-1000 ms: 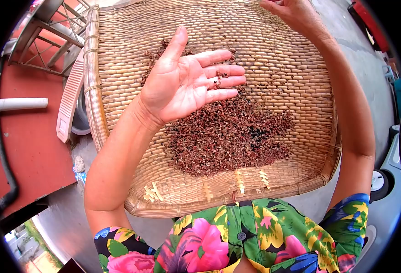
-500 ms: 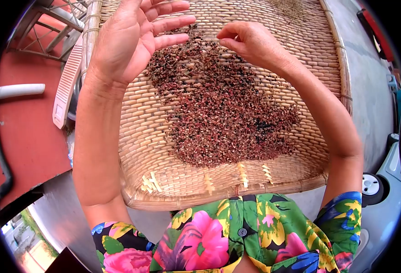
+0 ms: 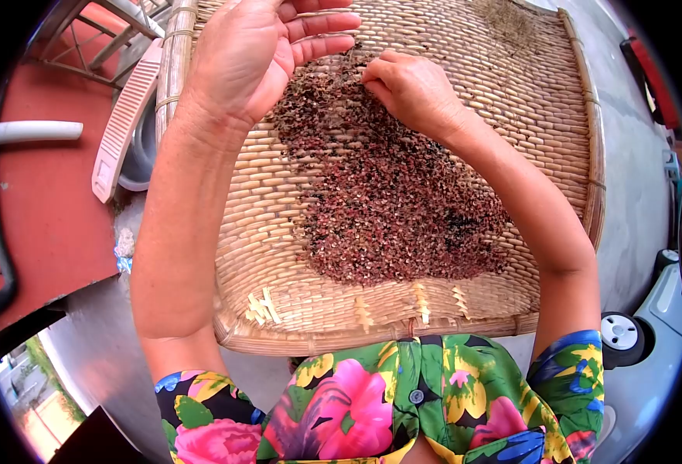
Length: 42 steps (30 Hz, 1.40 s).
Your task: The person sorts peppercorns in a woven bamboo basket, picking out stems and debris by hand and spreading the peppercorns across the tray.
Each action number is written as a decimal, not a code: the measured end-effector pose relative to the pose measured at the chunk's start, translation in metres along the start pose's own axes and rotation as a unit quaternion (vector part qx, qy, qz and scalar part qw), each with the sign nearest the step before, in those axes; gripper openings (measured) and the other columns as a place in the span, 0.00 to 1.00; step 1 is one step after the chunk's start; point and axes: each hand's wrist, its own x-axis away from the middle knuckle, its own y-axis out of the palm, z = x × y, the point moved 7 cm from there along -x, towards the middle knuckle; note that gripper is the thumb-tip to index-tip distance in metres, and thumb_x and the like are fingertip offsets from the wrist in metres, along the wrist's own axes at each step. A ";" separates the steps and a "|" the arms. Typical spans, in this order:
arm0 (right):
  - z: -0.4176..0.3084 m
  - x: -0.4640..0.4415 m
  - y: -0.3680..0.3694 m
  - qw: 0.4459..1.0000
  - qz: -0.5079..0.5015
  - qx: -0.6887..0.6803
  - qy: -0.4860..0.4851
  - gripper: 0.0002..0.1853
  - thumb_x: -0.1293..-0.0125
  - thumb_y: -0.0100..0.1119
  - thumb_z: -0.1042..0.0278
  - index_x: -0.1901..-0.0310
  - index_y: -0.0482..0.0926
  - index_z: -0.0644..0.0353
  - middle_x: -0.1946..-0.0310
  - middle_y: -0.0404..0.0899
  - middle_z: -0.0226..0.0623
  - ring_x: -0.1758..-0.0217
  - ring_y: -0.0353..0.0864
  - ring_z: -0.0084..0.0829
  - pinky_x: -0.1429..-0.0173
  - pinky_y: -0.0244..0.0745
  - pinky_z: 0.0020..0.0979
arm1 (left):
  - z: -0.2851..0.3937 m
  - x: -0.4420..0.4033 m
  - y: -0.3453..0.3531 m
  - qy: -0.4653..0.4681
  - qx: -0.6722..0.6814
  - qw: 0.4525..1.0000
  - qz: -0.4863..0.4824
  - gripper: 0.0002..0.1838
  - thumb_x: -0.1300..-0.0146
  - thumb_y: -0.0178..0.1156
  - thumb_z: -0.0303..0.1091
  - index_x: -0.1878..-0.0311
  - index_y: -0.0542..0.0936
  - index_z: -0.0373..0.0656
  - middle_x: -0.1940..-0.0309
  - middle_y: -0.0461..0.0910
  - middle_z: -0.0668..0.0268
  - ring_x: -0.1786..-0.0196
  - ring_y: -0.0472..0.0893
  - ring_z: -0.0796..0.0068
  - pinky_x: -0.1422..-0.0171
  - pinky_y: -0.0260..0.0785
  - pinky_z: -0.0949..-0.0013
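Observation:
Reddish-brown and black dried husks or seeds [image 3: 403, 209] lie spread over a large woven tray [image 3: 260, 224], thickest toward the near side. My left hand [image 3: 260, 54] hovers over the tray's upper left with its fingers apart, palm turned to the right, holding nothing visible. Close to the upper edge of the pile is my right hand [image 3: 410, 89], its thumb and fingers pinched together. Whatever may be between those fingertips is too small to make out.
Thin stalks [image 3: 511, 27] lie at the tray's far right. To the left are a pink ridged plastic piece [image 3: 128, 124], a grey basin [image 3: 138, 158], a white pipe [image 3: 35, 131] and a metal frame [image 3: 86, 46]. A wheeled light-blue object [image 3: 666, 317] stands at the right.
Over the last second my left hand has moved up and left, away from the pile's middle. My right hand has come down from the tray's far side to the pile's upper edge.

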 end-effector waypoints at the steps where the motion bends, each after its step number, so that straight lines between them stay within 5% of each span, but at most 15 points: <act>1: 0.010 0.001 -0.008 1.000 0.014 0.002 0.012 0.06 0.43 0.54 0.66 0.68 0.77 0.56 0.71 0.75 0.35 0.67 0.77 0.36 0.63 0.73 0.35 | -0.001 -0.001 0.001 0.006 0.001 1.000 -0.017 0.20 0.34 0.42 0.44 0.54 0.68 0.34 0.62 0.73 0.56 0.60 0.75 0.66 0.57 0.71 0.65; 7: 0.031 -0.017 -0.015 0.994 0.062 -0.059 0.066 0.08 0.43 0.52 0.65 0.63 0.78 0.52 0.70 0.76 0.37 0.62 0.77 0.39 0.58 0.72 0.40 | 0.004 0.003 0.006 0.031 0.018 0.999 0.025 0.18 0.34 0.43 0.42 0.54 0.69 0.34 0.63 0.73 0.57 0.61 0.75 0.67 0.58 0.71 0.65; 11: 0.015 -0.036 0.003 0.999 0.000 0.037 0.002 0.11 0.44 0.51 0.69 0.58 0.77 0.49 0.64 0.73 0.36 0.62 0.77 0.40 0.59 0.73 0.38 | -0.006 -0.008 -0.005 0.027 -0.024 0.999 -0.010 0.24 0.33 0.38 0.47 0.46 0.66 0.35 0.55 0.72 0.55 0.52 0.73 0.65 0.49 0.69 0.64; 13: 0.016 -0.034 0.000 0.997 0.020 0.050 -0.047 0.09 0.44 0.51 0.69 0.61 0.77 0.51 0.65 0.72 0.36 0.63 0.76 0.39 0.59 0.72 0.37 | -0.008 -0.008 -0.005 0.026 0.012 0.999 -0.026 0.19 0.33 0.39 0.40 0.49 0.66 0.33 0.55 0.72 0.53 0.54 0.75 0.62 0.49 0.71 0.61; 15: 0.029 -0.030 -0.009 0.999 -0.017 0.012 0.035 0.07 0.44 0.52 0.69 0.64 0.77 0.52 0.66 0.72 0.36 0.62 0.76 0.39 0.59 0.72 0.36 | -0.009 -0.007 -0.003 0.034 -0.010 0.999 -0.016 0.24 0.34 0.41 0.49 0.51 0.69 0.35 0.60 0.74 0.57 0.61 0.76 0.70 0.53 0.72 0.64; 17: 0.034 -0.021 -0.030 0.995 0.039 -0.085 0.025 0.07 0.44 0.57 0.64 0.67 0.78 0.56 0.69 0.75 0.34 0.67 0.76 0.33 0.62 0.72 0.34 | -0.012 -0.006 -0.002 0.038 0.025 0.998 -0.033 0.17 0.34 0.44 0.42 0.53 0.69 0.36 0.62 0.74 0.57 0.63 0.76 0.71 0.59 0.74 0.69; 19: 0.049 -0.007 -0.034 0.926 -0.066 -0.322 0.187 0.09 0.44 0.59 0.63 0.68 0.78 0.60 0.73 0.77 0.32 0.71 0.76 0.26 0.65 0.72 0.30 | -0.019 -0.005 0.001 0.028 -0.013 0.999 -0.028 0.17 0.34 0.46 0.41 0.52 0.69 0.36 0.61 0.74 0.57 0.61 0.76 0.71 0.58 0.74 0.69; 23: 0.049 0.016 -0.060 0.879 -0.088 -0.395 0.252 0.09 0.41 0.57 0.62 0.68 0.76 0.59 0.77 0.74 0.24 0.75 0.69 0.14 0.71 0.65 0.17 | -0.033 -0.003 0.010 0.019 -0.057 0.998 -0.031 0.15 0.37 0.50 0.36 0.51 0.70 0.36 0.60 0.74 0.60 0.61 0.76 0.74 0.59 0.73 0.72; 27: 0.043 0.034 -0.069 0.862 -0.090 -0.446 0.224 0.09 0.39 0.56 0.62 0.69 0.74 0.59 0.79 0.70 0.21 0.76 0.65 0.11 0.73 0.61 0.15 | -0.050 0.004 0.031 -0.009 -0.132 0.988 -0.077 0.21 0.40 0.55 0.33 0.45 0.67 0.37 0.54 0.72 0.61 0.54 0.74 0.74 0.53 0.72 0.71; 30: 0.030 0.039 -0.068 0.892 -0.093 -0.407 0.175 0.08 0.40 0.56 0.66 0.71 0.74 0.62 0.80 0.70 0.22 0.76 0.65 0.12 0.73 0.62 0.17 | -0.052 0.009 0.044 0.072 -0.191 0.972 -0.115 0.26 0.45 0.61 0.34 0.44 0.66 0.37 0.53 0.72 0.61 0.53 0.73 0.75 0.50 0.70 0.73; 33: 0.019 0.040 -0.069 0.912 -0.118 -0.364 0.151 0.08 0.42 0.56 0.68 0.72 0.74 0.64 0.81 0.72 0.25 0.77 0.67 0.14 0.74 0.64 0.21 | -0.063 0.016 0.059 0.046 -0.200 0.958 -0.200 0.28 0.45 0.61 0.34 0.41 0.65 0.39 0.53 0.72 0.63 0.53 0.73 0.76 0.48 0.69 0.70; 38: 0.015 0.042 -0.068 0.909 -0.137 -0.364 0.149 0.07 0.42 0.56 0.68 0.71 0.75 0.64 0.81 0.72 0.25 0.76 0.66 0.14 0.73 0.64 0.22 | -0.064 0.013 0.045 -0.041 -0.221 0.961 -0.159 0.08 0.42 0.56 0.27 0.60 0.76 0.34 0.72 0.77 0.65 0.75 0.76 0.82 0.70 0.71 0.81; 42: 0.011 0.040 -0.078 0.906 -0.146 -0.372 0.138 0.10 0.44 0.57 0.64 0.74 0.75 0.63 0.84 0.71 0.28 0.80 0.68 0.18 0.76 0.63 0.25 | -0.054 0.018 0.049 -0.078 -0.297 0.930 -0.200 0.07 0.42 0.57 0.27 0.62 0.76 0.35 0.76 0.76 0.68 0.76 0.76 0.84 0.72 0.71 0.81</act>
